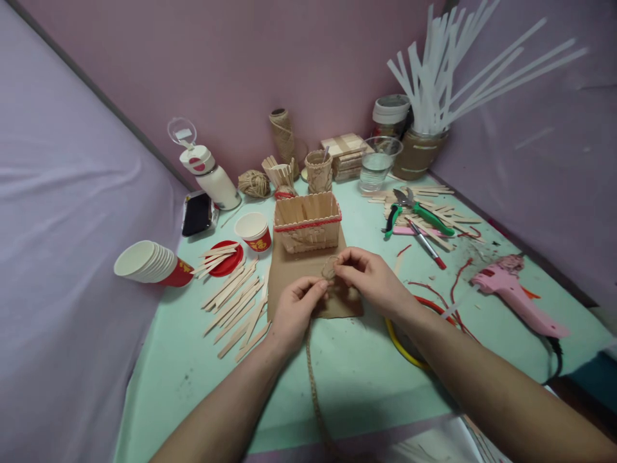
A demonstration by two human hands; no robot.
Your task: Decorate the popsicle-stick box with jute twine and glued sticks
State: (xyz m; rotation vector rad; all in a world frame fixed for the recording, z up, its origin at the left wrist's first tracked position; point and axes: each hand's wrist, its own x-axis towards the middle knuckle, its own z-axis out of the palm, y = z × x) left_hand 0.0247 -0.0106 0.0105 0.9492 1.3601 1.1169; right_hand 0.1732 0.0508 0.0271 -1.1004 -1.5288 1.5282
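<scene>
Braided tan cord, oval loop at far end, near end trailing — left hand, right hand both pinching it

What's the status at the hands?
Left hand and right hand pinching small brown loop. Braided cord trailing below left hand. Stick box beyond, on cardboard. Glue gun clear, off right.

Braided cord: top hidden behind left hand; lower end blurred, bottom centre. Small coil, mid-frame: partly covered by right hand; windings indistinct. Yellow-rimmed object, lower right: mostly concealed beneath right forearm. White strips, upper right: topmost tips cut by frame edge.
</scene>
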